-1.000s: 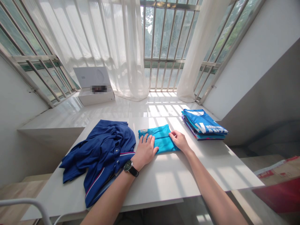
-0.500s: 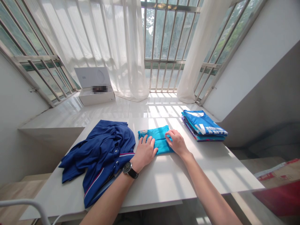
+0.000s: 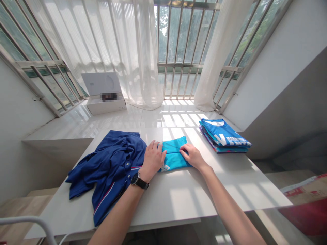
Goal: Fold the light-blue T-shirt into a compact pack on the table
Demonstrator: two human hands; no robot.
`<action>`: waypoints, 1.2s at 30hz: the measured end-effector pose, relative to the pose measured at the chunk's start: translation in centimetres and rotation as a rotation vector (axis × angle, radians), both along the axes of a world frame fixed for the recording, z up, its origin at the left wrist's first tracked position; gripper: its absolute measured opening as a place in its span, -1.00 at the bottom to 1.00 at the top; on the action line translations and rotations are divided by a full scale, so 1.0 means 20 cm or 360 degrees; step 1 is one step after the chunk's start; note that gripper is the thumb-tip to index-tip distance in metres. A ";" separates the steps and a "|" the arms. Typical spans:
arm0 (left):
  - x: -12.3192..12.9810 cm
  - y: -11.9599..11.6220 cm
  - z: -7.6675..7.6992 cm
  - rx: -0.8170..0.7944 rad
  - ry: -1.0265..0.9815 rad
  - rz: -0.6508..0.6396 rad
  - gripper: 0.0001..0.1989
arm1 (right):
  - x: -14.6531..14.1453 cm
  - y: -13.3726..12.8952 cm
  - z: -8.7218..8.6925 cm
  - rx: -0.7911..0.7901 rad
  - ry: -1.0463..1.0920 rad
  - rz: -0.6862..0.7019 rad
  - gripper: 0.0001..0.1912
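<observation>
A turquoise shirt (image 3: pixel 174 153), folded into a small flat bundle with white print, lies on the white table between my hands. My left hand (image 3: pixel 153 157), with a black-strapped watch on its wrist, rests flat over the bundle's left end, fingers stretched out. At the right end, my right hand (image 3: pixel 191 154) has its thumb and fingers pinched on the cloth. A dark blue button-up polo shirt (image 3: pixel 109 163) lies loosely spread just left of my left hand. The turquoise shirt's left edge is partly hidden under my fingers.
To the right is a stack of folded shirts (image 3: pixel 226 134), a blue printed one on top. An open white box (image 3: pixel 106 106) stands on the sill at the back left. White curtains (image 3: pixel 138 68) hang before barred windows. The table (image 3: pixel 184 200) has its front edge near me.
My left hand has slid left to the end of the turquoise shirt, uncovering white print near its front edge. My right hand has stayed at the right end.
</observation>
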State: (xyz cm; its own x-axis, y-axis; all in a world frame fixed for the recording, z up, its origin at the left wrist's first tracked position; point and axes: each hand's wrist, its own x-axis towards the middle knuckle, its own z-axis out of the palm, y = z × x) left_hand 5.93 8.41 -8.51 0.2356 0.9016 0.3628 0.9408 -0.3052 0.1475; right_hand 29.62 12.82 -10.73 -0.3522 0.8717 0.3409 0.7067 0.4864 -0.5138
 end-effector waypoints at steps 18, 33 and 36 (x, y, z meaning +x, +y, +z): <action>0.02 -0.03 -0.15 -0.0095 0.0114 -0.0054 -0.38 | 0.00 0.00 0.00 -0.0045 0.0061 -0.0052 -0.83; 0.00 -0.05 -0.12 -0.0173 0.0104 -0.0239 -0.40 | 0.03 0.06 -0.17 -0.0172 -0.0542 -0.0212 -0.21; -0.03 -0.03 -0.08 -0.0204 0.0032 -0.0295 -0.42 | 0.03 0.07 -0.18 -0.0210 -0.0566 -0.0237 -0.19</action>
